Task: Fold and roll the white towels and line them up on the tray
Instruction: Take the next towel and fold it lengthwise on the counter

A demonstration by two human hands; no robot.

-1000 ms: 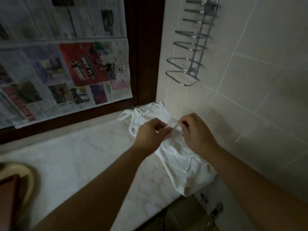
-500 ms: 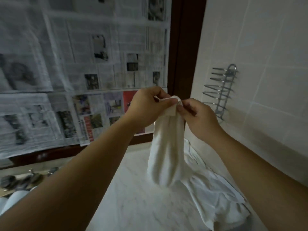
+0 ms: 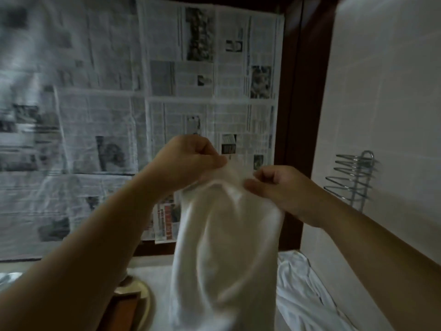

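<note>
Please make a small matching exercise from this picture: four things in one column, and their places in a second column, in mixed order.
1. held towel
2. wire rack
3. newspaper sheets
4. second towel

a. lying crumpled on the counter
b. covering the window
c. mounted on the tiled wall
d. hanging from both hands

Pairs: 1-d, 2-c, 3-b, 4-a

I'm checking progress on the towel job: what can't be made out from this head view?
- Lower end of the held towel: cut off by the bottom edge.
- Tray: mostly hidden behind the left forearm, so whether any rolls lie on it.
- Towel heap: crumpled, count unclear.
- Newspaper print: blurred.
</note>
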